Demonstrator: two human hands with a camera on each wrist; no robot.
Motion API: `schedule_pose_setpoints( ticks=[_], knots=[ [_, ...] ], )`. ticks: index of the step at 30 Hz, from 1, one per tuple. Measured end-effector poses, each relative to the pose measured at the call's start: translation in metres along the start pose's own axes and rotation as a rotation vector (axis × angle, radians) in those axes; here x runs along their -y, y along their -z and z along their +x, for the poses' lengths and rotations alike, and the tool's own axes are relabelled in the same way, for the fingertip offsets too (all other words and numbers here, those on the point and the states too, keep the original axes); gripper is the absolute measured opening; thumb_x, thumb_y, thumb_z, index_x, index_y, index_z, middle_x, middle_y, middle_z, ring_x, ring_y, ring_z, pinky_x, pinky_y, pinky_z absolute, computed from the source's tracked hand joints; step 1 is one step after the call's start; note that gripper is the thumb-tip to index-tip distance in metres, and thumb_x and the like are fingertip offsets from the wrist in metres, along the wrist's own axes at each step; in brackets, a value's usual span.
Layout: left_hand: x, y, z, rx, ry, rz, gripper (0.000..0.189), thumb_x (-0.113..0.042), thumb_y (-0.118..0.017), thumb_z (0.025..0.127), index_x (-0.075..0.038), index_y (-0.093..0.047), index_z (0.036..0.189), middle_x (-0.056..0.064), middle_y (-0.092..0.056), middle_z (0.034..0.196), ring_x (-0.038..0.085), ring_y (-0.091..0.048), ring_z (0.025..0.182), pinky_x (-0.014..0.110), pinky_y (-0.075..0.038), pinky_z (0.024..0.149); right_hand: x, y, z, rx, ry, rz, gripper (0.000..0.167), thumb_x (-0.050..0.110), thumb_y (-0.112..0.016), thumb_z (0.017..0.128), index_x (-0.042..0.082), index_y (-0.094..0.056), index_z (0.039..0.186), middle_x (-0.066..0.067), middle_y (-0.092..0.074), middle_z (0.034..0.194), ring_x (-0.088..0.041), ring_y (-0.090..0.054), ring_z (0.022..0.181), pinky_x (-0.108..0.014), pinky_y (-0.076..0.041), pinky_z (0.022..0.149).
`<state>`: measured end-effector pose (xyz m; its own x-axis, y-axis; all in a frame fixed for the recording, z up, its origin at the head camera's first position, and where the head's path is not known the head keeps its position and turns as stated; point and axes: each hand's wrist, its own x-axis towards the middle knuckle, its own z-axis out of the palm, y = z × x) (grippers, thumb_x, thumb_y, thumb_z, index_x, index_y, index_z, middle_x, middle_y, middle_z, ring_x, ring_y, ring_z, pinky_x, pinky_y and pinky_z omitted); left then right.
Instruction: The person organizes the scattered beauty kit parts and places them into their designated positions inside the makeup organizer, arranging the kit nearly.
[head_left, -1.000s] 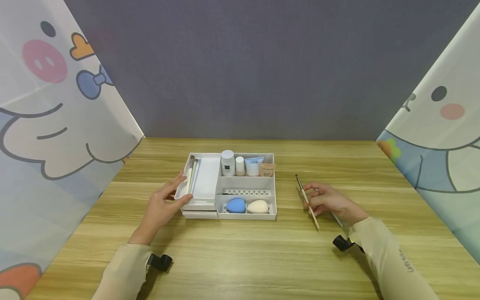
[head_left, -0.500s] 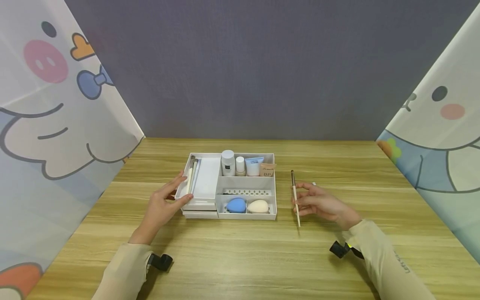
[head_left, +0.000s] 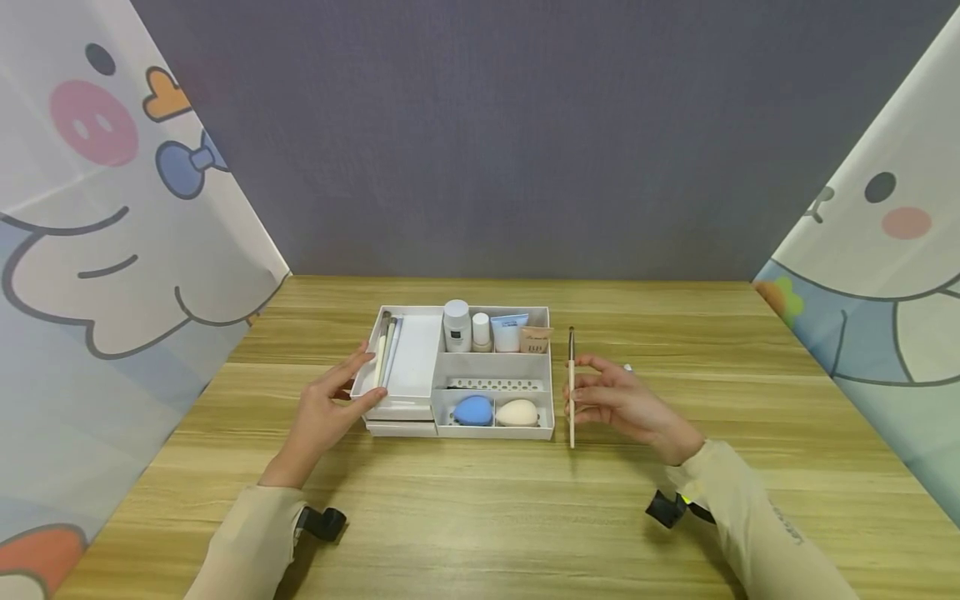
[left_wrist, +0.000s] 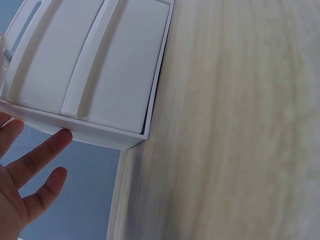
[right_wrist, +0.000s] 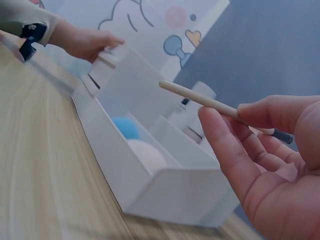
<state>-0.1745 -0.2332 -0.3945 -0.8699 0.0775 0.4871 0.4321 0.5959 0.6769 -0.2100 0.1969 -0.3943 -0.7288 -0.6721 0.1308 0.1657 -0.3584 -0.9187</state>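
In the head view, my right hand (head_left: 618, 404) pinches a makeup brush (head_left: 572, 371), dark tip pointing away, just beyond the right side of a white organizer (head_left: 491, 364). The right wrist view shows the brush's pale handle (right_wrist: 200, 98) between thumb and fingers. My left hand (head_left: 324, 417) rests against the organizer's left side, fingers extended along the wall and thumb at the front corner. Several brushes (head_left: 386, 350) lie in its left top tray. Its right compartments hold a white-capped bottle (head_left: 457, 329), a smaller bottle, two tubes, a blue sponge (head_left: 472, 411) and a cream sponge (head_left: 517, 413).
Behind my right hand, a white tip (head_left: 628, 367) of something mostly hidden shows on the wooden table (head_left: 480, 517). Drawer fronts (left_wrist: 120, 65) face forward under the tray. A grey panel (head_left: 510, 142) stands at the back, with cartoon-printed sheets on both sides.
My right hand has carried the brush leftward to beside the organizer, turning it from slanted to nearly straight up and down in view. The left hand has stayed in place.
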Motion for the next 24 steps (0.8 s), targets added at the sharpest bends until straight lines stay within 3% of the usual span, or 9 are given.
schedule_pose_setpoints(
  ticks=[7,14,24],
  knots=[
    [0.0,0.001,0.0,0.011,0.012,-0.012,0.051,-0.007,-0.081,0.083,-0.004,-0.065,0.131,0.01,-0.052,0.144,0.001,-0.056,0.11,0.012,-0.049,0.072,0.001,-0.016,0.013,-0.049,0.014,0.011,0.036,-0.013,-0.045,0.099,0.009,-0.043,0.126,-0.006,-0.065,0.101,-0.016,-0.067,0.089,-0.032,-0.058,0.078],
    [-0.003,0.0,0.0,-0.005,0.01,-0.031,0.051,-0.003,-0.081,0.081,-0.003,-0.066,0.13,0.01,-0.053,0.143,0.009,-0.062,0.102,0.012,-0.049,0.071,0.005,-0.039,0.028,-0.103,0.003,-0.013,0.037,-0.012,-0.048,0.098,0.009,-0.043,0.128,-0.004,-0.065,0.097,-0.016,-0.066,0.084,-0.032,-0.058,0.077],
    [-0.006,0.0,0.0,-0.01,-0.001,-0.038,0.053,-0.001,-0.083,0.078,-0.002,-0.066,0.129,0.01,-0.054,0.142,0.015,-0.063,0.103,0.011,-0.049,0.07,0.004,-0.065,0.055,-0.056,0.054,0.009,0.035,-0.011,-0.053,0.096,0.009,-0.045,0.124,-0.005,-0.063,0.096,-0.018,-0.066,0.086,-0.032,-0.059,0.074]
  ],
)
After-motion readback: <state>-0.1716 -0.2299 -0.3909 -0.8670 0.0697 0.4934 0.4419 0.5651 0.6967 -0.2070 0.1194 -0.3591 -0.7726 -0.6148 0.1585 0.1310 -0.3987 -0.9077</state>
